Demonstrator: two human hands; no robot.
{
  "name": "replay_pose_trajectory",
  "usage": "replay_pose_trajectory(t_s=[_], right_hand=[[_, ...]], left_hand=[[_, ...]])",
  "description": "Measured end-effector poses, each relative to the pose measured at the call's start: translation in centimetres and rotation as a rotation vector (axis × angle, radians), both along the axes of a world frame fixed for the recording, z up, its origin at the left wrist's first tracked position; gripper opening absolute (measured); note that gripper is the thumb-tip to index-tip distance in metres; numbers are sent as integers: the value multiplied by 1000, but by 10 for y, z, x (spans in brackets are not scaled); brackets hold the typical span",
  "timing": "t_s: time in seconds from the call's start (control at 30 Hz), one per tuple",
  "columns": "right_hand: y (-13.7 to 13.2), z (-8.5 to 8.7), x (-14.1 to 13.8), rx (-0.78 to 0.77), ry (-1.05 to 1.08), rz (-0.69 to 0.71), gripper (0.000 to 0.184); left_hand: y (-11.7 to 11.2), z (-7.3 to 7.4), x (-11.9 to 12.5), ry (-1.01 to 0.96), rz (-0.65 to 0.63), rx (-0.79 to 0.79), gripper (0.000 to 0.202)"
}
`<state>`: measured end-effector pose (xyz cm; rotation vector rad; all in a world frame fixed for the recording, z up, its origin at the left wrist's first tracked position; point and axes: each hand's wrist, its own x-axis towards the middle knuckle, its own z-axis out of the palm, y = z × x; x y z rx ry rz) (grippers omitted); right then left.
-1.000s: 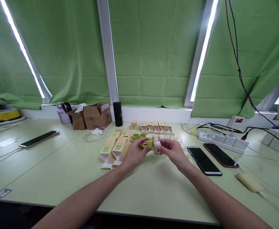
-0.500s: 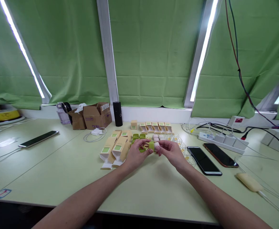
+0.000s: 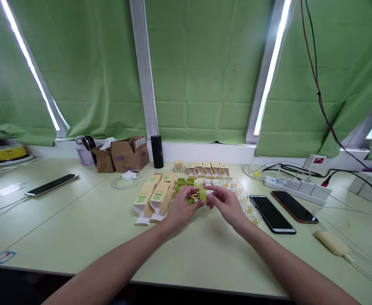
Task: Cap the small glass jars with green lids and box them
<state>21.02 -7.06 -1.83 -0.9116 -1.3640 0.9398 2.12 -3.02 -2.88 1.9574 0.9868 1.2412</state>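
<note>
Both hands meet over the middle of the pale green table (image 3: pixel 77 228). My left hand (image 3: pixel 181 207) pinches a small green cap-like piece (image 3: pixel 201 194) with a yellowish ring beside it. My right hand (image 3: pixel 225 203) pinches a small pale pink piece (image 3: pixel 208 193) pressed against the green one. Just behind the hands lie more green pieces (image 3: pixel 182 182), pink pieces and several small clear cups with yellow contents (image 3: pixel 247 205). Tan cartons with green labels (image 3: pixel 154 197) lie to the left of my left hand.
A row of small open tan boxes (image 3: pixel 208 169) stands behind. Two phones (image 3: pixel 283 209) lie at the right near a white power strip (image 3: pixel 297 186) and cables. A black cylinder (image 3: pixel 157 151), cardboard boxes (image 3: pixel 128 153), a charger (image 3: pixel 127 176) and another phone (image 3: pixel 52 184) sit left.
My right hand has brought the pink piece left until it touches the green piece in my left hand. Both hands have drawn slightly closer together.
</note>
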Motion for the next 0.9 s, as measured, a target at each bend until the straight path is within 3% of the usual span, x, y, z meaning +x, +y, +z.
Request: replay_pose_trajectory(t_s=[0.23,0.37,0.53,0.7,0.8,0.9], right_hand=[[1,-3,-3,31,63,-34,56],[-1,-6,-8,43,64,-44,51],[-4,-7,-12,49,66,-50,46],[-8,-7,-9,108,-30,-57,39],[-10,-6,-4,207,-208,-141,29],[-13,-5,1,402,-419,-277,29]], left_hand=[[-12,4,1,123,22,447,58],[-15,0,3,154,19,504,50],[-17,-3,3,151,-18,434,53],[-16,-4,5,-50,-154,211,57],[-14,-2,7,-225,-290,-4,62],[-14,2,7,-319,-384,-110,67]])
